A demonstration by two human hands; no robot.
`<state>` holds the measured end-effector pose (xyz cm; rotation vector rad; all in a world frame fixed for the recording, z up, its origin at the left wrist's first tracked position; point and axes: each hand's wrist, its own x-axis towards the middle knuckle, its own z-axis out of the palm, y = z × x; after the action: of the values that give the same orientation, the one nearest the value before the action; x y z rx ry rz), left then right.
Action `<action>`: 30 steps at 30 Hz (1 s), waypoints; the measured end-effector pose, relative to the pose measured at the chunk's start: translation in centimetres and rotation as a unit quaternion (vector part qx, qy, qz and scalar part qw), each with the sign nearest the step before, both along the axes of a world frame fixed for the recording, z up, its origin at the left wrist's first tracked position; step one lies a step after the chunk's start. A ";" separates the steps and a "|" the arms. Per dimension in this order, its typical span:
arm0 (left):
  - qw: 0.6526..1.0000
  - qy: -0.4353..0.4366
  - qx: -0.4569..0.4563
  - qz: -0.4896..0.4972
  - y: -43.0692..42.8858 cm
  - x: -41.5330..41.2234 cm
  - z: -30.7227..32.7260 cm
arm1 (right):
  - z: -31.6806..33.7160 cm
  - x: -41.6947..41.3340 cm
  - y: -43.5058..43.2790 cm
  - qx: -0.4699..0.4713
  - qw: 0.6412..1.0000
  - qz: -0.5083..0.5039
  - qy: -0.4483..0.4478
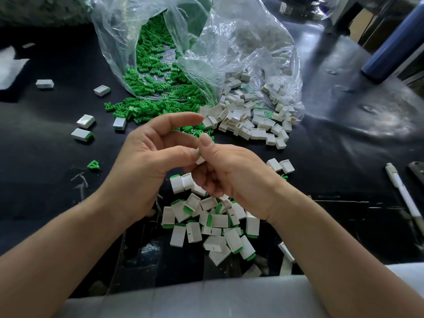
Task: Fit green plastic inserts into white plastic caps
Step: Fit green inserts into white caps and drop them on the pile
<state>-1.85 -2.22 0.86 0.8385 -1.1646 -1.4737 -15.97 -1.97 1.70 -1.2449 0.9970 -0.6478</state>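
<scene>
While one white cap (pixel 200 159), a green insert (pixel 198 152) showing at its end, is pinched between the left hand (pixel 146 164) and the right hand (pixel 231 175), finished caps (pixel 206 223) are piled at the near bench (pixel 46 157) edge. Heaps of loose inserts (pixel 149 106) and empty caps (pixel 247 122) are left, so most is judged undone.

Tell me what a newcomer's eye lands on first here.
The crumpled clear plastic bag at the top spills bright green plastic inserts beside loose white plastic caps on the dark table. At centre, left hand and right hand pinch one white cap above a heap of fitted caps.
</scene>
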 end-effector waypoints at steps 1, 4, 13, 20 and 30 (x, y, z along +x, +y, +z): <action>1.000 0.004 -0.001 -0.001 0.0 0.0 0.0 | 0.0 0.0 0.1 -0.009 1.000 -0.004 0.005; 1.000 0.017 0.004 -0.002 0.0 -0.2 0.0 | -0.1 0.2 0.2 -0.025 1.000 -0.012 0.015; 0.999 0.010 0.024 0.023 0.1 -0.3 -0.3 | -0.9 0.7 0.1 -0.077 0.992 -0.039 0.089; 0.999 0.008 0.025 0.025 0.1 -0.3 -0.4 | -0.8 0.9 0.1 -0.105 0.987 -0.045 0.110; 0.999 0.019 0.032 0.024 0.1 -0.3 -0.2 | -0.8 0.8 0.2 -0.134 0.980 -0.044 0.139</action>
<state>-2.14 -2.11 0.64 0.8731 -1.0662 -1.4877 -15.13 -1.80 0.87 -1.5660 1.2306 -0.7072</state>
